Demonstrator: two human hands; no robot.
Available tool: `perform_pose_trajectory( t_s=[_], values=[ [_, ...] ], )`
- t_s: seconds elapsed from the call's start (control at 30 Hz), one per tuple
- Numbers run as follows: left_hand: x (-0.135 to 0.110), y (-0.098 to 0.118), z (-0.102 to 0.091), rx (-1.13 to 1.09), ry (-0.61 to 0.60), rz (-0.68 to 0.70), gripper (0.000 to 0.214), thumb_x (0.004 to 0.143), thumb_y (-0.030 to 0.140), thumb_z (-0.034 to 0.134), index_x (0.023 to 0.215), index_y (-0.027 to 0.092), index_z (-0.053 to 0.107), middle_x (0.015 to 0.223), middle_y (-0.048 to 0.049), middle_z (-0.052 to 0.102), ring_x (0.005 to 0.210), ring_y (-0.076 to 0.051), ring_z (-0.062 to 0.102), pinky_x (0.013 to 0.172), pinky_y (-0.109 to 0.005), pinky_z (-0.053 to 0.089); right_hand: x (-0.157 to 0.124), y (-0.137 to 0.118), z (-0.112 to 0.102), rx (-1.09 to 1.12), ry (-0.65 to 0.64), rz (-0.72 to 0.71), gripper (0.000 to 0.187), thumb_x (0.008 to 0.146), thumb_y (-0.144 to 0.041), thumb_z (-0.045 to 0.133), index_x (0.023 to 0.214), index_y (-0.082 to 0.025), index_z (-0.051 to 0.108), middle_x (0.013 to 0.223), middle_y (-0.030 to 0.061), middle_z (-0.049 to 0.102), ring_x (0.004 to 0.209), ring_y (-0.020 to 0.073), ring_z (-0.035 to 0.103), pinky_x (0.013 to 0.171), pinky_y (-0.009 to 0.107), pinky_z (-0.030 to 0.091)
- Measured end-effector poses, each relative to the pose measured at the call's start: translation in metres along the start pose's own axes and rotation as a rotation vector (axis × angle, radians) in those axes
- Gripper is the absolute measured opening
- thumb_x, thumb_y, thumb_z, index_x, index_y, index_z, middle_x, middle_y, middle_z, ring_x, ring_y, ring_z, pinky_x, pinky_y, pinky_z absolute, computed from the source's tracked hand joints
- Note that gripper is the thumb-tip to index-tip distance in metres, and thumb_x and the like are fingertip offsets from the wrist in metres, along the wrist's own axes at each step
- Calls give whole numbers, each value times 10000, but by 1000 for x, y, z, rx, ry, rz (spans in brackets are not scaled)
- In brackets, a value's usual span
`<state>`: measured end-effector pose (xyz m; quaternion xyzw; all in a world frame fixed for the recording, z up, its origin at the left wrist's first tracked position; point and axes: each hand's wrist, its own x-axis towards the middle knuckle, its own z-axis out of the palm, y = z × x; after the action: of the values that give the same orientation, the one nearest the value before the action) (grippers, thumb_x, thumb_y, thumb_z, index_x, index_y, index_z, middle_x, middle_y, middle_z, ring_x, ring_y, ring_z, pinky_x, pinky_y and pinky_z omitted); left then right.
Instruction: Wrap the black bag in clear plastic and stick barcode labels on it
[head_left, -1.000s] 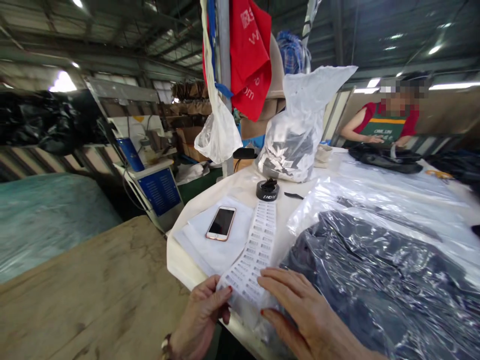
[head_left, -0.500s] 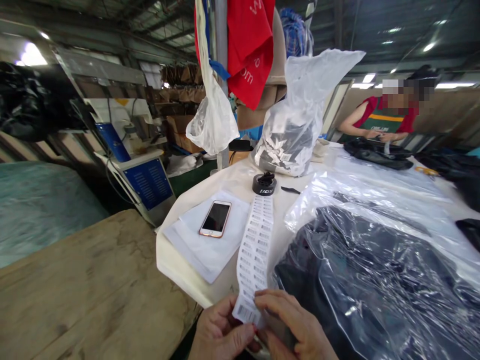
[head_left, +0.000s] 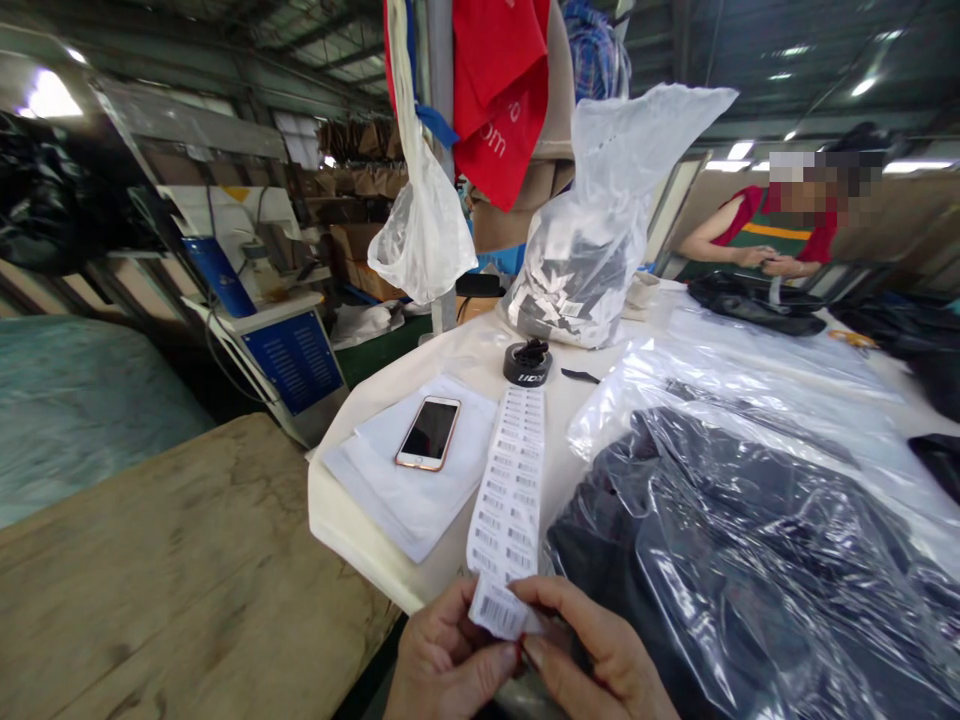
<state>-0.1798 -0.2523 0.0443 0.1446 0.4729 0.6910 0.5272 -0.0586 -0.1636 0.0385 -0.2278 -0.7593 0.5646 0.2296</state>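
A long white strip of barcode labels [head_left: 512,470] runs down the table from a black roll holder [head_left: 527,364] to my hands at the bottom edge. My left hand [head_left: 446,665] and my right hand [head_left: 592,655] both pinch the strip's near end, thumbs and fingers pressed on the last label [head_left: 496,612]. Just right of my hands lies a dark garment in a clear plastic bag [head_left: 750,560].
A phone [head_left: 429,432] lies on white sheets left of the strip. A clear bag of tags [head_left: 592,260] stands behind the roll holder. Another person [head_left: 757,235] handles dark cloth at the far right. A wooden surface [head_left: 172,570] lies at the lower left.
My right hand has come off the bagged garment and closed on the strip's end with the left. Both hands drew the end toward me, lifting the last label.
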Motion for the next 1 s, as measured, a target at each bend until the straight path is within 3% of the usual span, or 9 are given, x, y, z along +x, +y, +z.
perform_pose_trajectory(
  t_s=[0.1, 0.2, 0.37, 0.5, 0.63, 0.83, 1.0],
  values=[
    [2, 2, 3, -24, 11, 28, 324, 528, 279, 851, 800, 184, 705, 690, -12, 707, 628, -129, 611, 601, -212, 476, -2, 4, 5, 27, 111, 47, 313, 838, -397, 543, 1070, -204, 626, 1006, 62, 660, 909, 200, 624, 794, 301, 530],
    [2, 3, 5, -29, 20, 41, 339, 531, 280, 847, 824, 181, 709, 688, -19, 707, 618, -134, 607, 607, -226, 484, -2, 5, 4, 58, 136, 67, 351, 826, -449, 561, 1075, -211, 636, 1038, 75, 656, 921, 209, 624, 813, 312, 528],
    [2, 0, 6, 4, -12, 57, 379, 551, 315, 829, 884, 181, 708, 792, -54, 723, 729, -211, 649, 736, -324, 508, 0, -2, 3, 86, 134, 42, 324, 824, -428, 577, 1067, -225, 644, 1007, 60, 662, 891, 197, 632, 813, 304, 530],
    [3, 0, 7, 19, 15, 55, 353, 539, 337, 839, 825, 174, 711, 713, -37, 714, 657, -178, 630, 658, -282, 502, -2, -3, 2, 54, 203, 17, 326, 821, -411, 588, 1077, -219, 648, 1028, 75, 660, 900, 216, 637, 777, 311, 552],
    [3, 5, 9, 27, 46, 53, 329, 523, 347, 846, 772, 176, 717, 661, -20, 696, 609, -151, 604, 596, -247, 475, 0, -3, -7, 17, 87, -36, 309, 825, -317, 584, 1118, -227, 630, 1058, 75, 661, 925, 220, 640, 783, 300, 550],
    [1, 4, 5, -25, -116, 17, 428, 530, 388, 824, 906, 215, 712, 758, -38, 696, 685, -184, 614, 644, -273, 458, 5, -10, -14, -64, -20, -145, 325, 826, -165, 529, 1135, -258, 561, 988, 12, 661, 819, 141, 641, 720, 193, 521],
    [5, -6, -5, 82, -12, 29, 385, 572, 473, 796, 803, 171, 732, 626, -32, 652, 569, -141, 525, 590, -269, 404, 7, -17, -12, -81, -96, -166, 286, 812, -127, 509, 1075, -231, 548, 940, 9, 634, 817, 127, 612, 742, 196, 496]
  ],
)
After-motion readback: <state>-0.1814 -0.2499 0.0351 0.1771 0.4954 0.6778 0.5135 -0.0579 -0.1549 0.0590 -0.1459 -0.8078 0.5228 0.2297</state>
